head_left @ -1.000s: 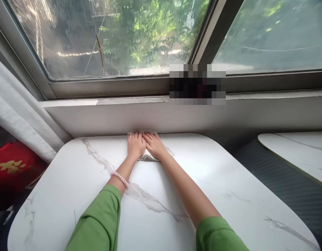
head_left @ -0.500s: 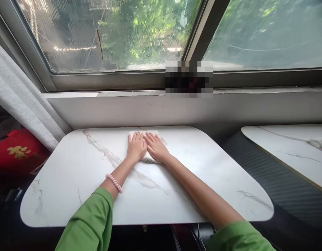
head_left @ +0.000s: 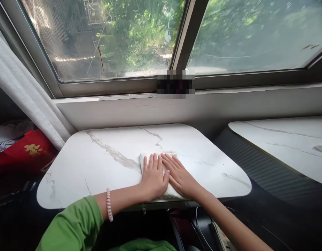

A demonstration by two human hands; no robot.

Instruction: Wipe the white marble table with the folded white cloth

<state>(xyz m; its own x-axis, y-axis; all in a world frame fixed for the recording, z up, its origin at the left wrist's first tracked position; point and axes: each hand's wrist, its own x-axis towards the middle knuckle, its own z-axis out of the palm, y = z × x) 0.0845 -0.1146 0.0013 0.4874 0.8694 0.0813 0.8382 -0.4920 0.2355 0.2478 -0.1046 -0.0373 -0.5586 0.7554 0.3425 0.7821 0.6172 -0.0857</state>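
Observation:
A folded white cloth (head_left: 143, 157) lies flat on the white, marble-patterned tabletop (head_left: 79, 157), close to the edge nearest me. My left hand (head_left: 153, 177) presses on it palm down, fingers stretched out and a little spread. Beside it, my right hand (head_left: 180, 176) rests flat on the cloth as well, its fingers extended and angled up to the left. The two hands touch near the left thumb and the right index finger. Most of the cloth is hidden under them. A pink beaded bracelet (head_left: 109, 205) circles my left wrist.
Behind the table runs a wall ledge under a metal-framed window (head_left: 108, 88). On the left hang a white curtain (head_left: 27, 80) and a red bag (head_left: 22, 153) with gold print. A second marbled tabletop (head_left: 281, 139) stands at the right, with a cloth-like item (head_left: 321, 149) on it.
Both hands have slid with the cloth from the table's far edge toward me and slightly right. The camera view has shifted a little to the right.

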